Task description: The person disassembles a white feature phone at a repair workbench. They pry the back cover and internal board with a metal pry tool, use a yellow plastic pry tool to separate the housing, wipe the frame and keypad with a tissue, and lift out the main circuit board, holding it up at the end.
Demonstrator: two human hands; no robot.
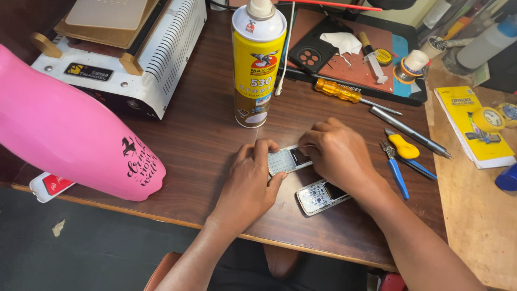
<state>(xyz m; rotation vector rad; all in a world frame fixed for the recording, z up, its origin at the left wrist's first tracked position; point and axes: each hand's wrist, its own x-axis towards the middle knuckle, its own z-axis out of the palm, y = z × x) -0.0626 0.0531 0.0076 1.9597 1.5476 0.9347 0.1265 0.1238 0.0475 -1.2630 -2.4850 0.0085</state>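
A small white keypad phone (287, 160) lies on the dark wooden table (199, 134) between my hands. My left hand (251, 182) holds its left end, thumb against the near edge. My right hand (337, 153) grips its right end with fingers curled over the screen part. A second white phone part with a keypad (319, 196) lies just in front of my right wrist, untouched.
A yellow spray can (257, 64) stands behind the hands. A big pink bottle (70, 134) lies at the left, a white machine (129, 54) behind it. To the right are a screwdriver (344, 92), pliers (397, 171), a metal tool (409, 131), a dark work mat (366, 59), and a yellow booklet (474, 126).
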